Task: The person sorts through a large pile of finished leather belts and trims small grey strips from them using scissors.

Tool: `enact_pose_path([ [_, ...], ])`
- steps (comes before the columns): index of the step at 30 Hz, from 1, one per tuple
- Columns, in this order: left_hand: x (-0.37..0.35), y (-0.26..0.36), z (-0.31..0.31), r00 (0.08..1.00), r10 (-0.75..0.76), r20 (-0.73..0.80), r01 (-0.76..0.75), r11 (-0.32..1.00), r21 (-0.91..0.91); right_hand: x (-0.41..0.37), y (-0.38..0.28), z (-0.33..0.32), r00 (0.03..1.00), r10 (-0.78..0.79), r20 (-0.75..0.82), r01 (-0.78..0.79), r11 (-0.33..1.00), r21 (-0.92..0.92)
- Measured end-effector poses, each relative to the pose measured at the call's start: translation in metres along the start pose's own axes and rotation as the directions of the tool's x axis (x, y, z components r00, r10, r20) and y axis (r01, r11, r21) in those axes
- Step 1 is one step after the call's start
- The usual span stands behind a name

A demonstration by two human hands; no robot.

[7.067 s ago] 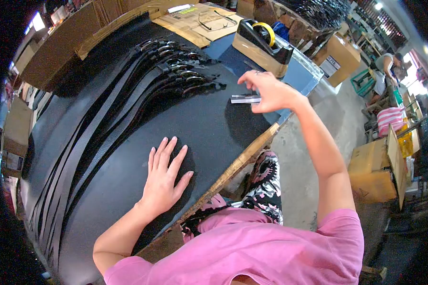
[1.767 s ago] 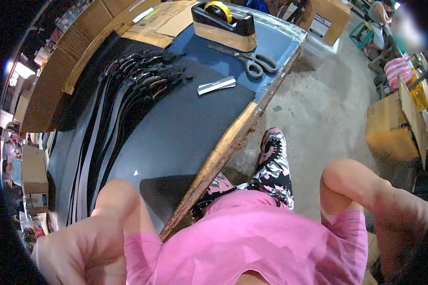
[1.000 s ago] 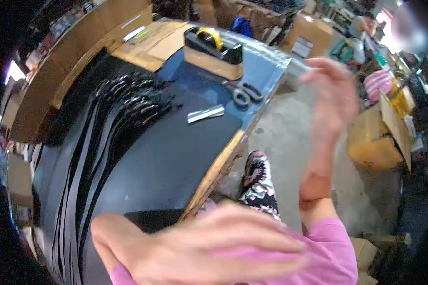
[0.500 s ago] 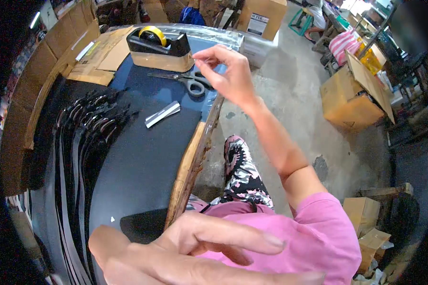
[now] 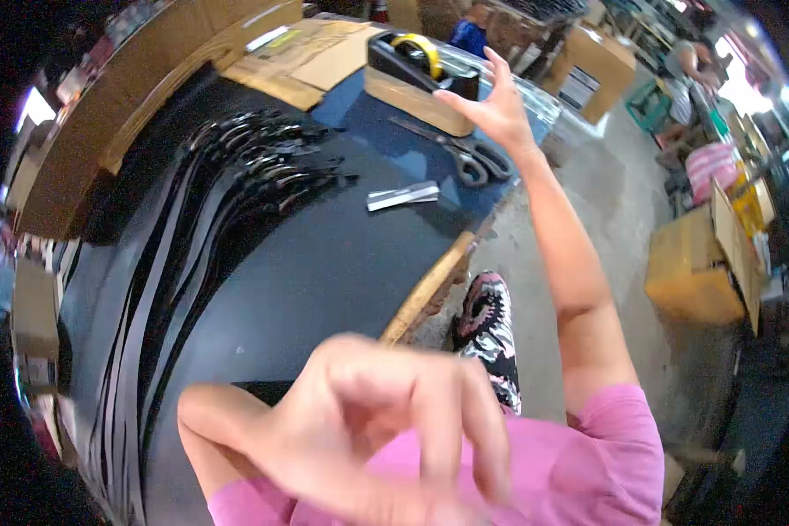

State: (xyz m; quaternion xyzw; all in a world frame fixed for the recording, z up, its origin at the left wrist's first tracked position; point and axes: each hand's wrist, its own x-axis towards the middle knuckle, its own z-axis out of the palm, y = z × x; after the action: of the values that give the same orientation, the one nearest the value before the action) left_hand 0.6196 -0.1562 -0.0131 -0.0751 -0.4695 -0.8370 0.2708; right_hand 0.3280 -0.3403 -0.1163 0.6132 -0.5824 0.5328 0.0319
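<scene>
Dark-topped bench (image 5: 298, 289); concrete floor (image 5: 618, 219) at right. Tape dispenser (image 5: 412, 95): upper centre, long axis upper-left to lower-right. Right hand (image 5: 502, 110) adjacent, grip wide, empty. Left hand (image 5: 386, 421) blurred, curled; grip contents indeterminable.

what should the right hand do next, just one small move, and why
Probably lower the right hand to the end of the tape dispenser: its thumb and fingers are spread there, and a yellow tape roll is loaded.
</scene>
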Motion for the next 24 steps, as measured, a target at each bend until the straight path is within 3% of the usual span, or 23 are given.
enact_pose_path([
  [1, -0.002, 0.002, 0.0, 0.987, -0.093, -0.132, 0.089, 0.995, -0.038, 0.002, -0.004, 0.002, 0.995, 0.07, 0.071, -0.071, 0.997, 0.025],
  [3, 0.005, 0.005, -0.025, 0.934, -0.238, -0.266, 0.293, 0.937, 0.189, 0.008, -0.001, 0.01, 0.991, 0.035, 0.132, -0.023, 0.995, -0.093],
  [5, 0.012, 0.0, -0.064, 0.825, -0.386, -0.414, 0.531, 0.781, 0.329, 0.008, -0.003, 0.013, 0.996, 0.003, 0.088, 0.001, 0.999, -0.049],
  [6, 0.014, -0.008, -0.091, 0.874, -0.302, -0.38, 0.455, 0.782, 0.426, 0.01, -0.002, 0.013, 0.997, 0.06, 0.057, -0.059, 0.998, -0.015],
  [7, 0.016, -0.013, -0.115, 0.873, -0.241, -0.424, 0.445, 0.748, 0.491, 0.012, 0.0, 0.014, 0.992, 0.12, 0.028, -0.121, 0.992, 0.019],
  [8, 0.02, -0.013, -0.135, 0.858, -0.186, -0.48, 0.467, 0.672, 0.575, 0.014, 0.006, 0.017, 0.998, 0.07, 0.006, -0.069, 0.996, -0.05],
  [11, 0.036, -0.014, -0.189, 0.845, -0.031, -0.533, 0.458, 0.556, 0.694, 0.019, 0.013, 0.017, 0.988, 0.141, 0.062, -0.134, 0.986, -0.099],
  [14, 0.06, -0.012, -0.225, 0.888, 0.164, -0.43, 0.37, 0.302, 0.879, 0.029, 0.03, 0.017, 0.993, 0.119, 0.027, -0.118, 0.992, -0.034],
  [17, 0.087, -0.011, -0.248, 0.86, 0.302, -0.411, 0.379, 0.163, 0.911, 0.041, 0.046, 0.012, 0.968, 0.25, 0.026, -0.251, 0.965, 0.07],
  [19, 0.103, -0.014, -0.254, 0.865, 0.324, -0.382, 0.37, 0.102, 0.924, 0.048, 0.056, 0.007, 0.933, 0.352, 0.072, -0.356, 0.934, 0.046],
  [20, 0.11, -0.014, -0.258, 0.873, 0.341, -0.348, 0.357, 0.04, 0.933, 0.048, 0.061, 0.009, 0.931, 0.354, 0.092, -0.365, 0.912, 0.185],
  [21, 0.118, -0.013, -0.266, 0.873, 0.34, -0.35, 0.358, 0.041, 0.933, 0.049, 0.065, 0.01, 0.93, 0.355, 0.094, -0.367, 0.912, 0.185],
  [23, 0.135, -0.008, -0.29, 0.916, 0.33, -0.23, 0.308, -0.208, 0.928, 0.049, 0.058, 0.008, 0.903, 0.42, 0.085, -0.428, 0.872, 0.237],
  [24, 0.141, -0.005, -0.3, 0.893, 0.334, -0.302, 0.38, -0.203, 0.902, 0.047, 0.049, 0.004, 0.907, 0.4, 0.133, -0.421, 0.851, 0.312],
])
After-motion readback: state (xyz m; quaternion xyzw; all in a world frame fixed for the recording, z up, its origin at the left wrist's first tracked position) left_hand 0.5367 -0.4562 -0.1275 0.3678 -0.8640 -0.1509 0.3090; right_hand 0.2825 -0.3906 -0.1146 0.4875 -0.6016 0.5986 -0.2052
